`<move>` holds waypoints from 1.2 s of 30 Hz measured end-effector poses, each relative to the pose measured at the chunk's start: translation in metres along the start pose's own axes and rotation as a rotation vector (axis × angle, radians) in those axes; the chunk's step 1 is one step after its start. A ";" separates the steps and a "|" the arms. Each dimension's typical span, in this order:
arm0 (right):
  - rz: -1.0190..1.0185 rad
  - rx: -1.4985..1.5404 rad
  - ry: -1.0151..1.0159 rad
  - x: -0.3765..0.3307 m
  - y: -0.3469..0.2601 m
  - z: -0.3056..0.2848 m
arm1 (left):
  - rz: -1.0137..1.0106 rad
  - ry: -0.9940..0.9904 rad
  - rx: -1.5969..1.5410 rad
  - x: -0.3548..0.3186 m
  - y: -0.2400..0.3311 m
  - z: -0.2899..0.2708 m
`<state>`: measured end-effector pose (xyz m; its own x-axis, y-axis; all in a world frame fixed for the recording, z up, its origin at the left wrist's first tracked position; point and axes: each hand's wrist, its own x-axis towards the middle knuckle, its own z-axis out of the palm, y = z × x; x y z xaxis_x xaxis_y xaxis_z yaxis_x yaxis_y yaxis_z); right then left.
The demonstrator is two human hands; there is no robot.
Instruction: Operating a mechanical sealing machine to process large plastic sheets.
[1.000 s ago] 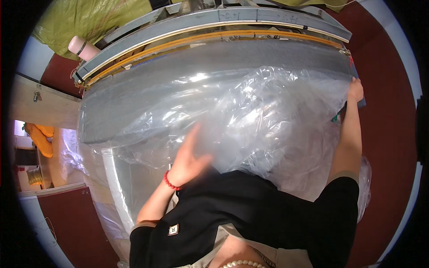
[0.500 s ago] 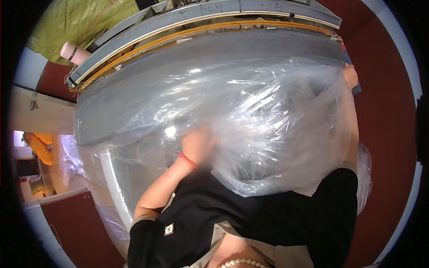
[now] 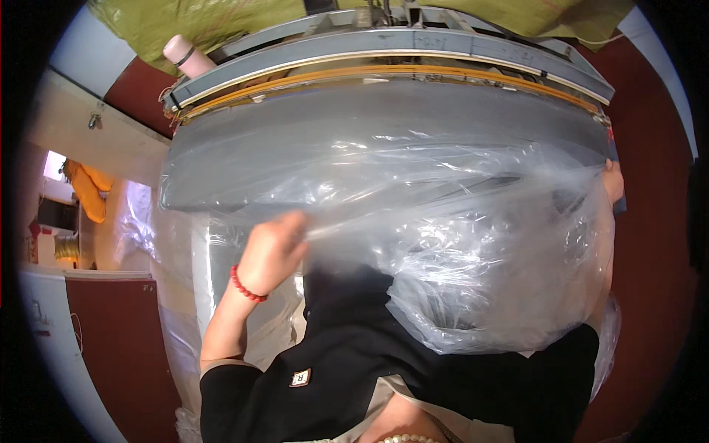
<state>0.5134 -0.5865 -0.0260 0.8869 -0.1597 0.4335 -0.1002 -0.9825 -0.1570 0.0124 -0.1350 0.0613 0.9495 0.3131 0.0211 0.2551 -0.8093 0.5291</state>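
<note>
A large sheet of clear, crinkled plastic film (image 3: 473,273) lies over the grey surface (image 3: 295,136) in front of me and bunches up near my chest. My left hand (image 3: 277,247), with a red bead bracelet at the wrist, is closed at the left of the bunched part. Folds of film run taut from its fingers toward the right; the fingertips are slightly blurred. At the far right end of the grey surface, my right hand (image 3: 613,182) is closed on the film's edge. Film covers most of my right forearm.
Behind the grey surface runs a long metal frame (image 3: 384,40) with orange strips (image 3: 413,70). A pink bottle (image 3: 188,57) stands at its left end. Yellow-green woven sheeting (image 3: 244,22) lies beyond. An open cabinet door (image 3: 103,133) is at left, and reddish-brown floor (image 3: 650,295) at right.
My left hand has moved left, drawing the film into taut folds. My right hand stays at the right end. The whole view has shifted, showing more of the far side.
</note>
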 end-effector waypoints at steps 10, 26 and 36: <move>-0.008 -0.014 -0.027 0.002 0.000 0.009 | -0.219 0.618 -0.113 -0.055 -0.056 -0.130; 0.038 -0.013 -0.025 0.009 0.005 0.019 | -0.088 0.190 0.385 0.039 -0.103 -0.051; 0.083 0.113 -0.051 0.003 0.030 0.038 | -0.167 0.235 0.558 0.062 -0.139 -0.033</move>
<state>0.5305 -0.6129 -0.0630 0.8998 -0.2322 0.3693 -0.1253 -0.9485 -0.2911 0.0302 0.0132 0.0175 0.8393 0.5069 0.1965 0.5135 -0.8579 0.0200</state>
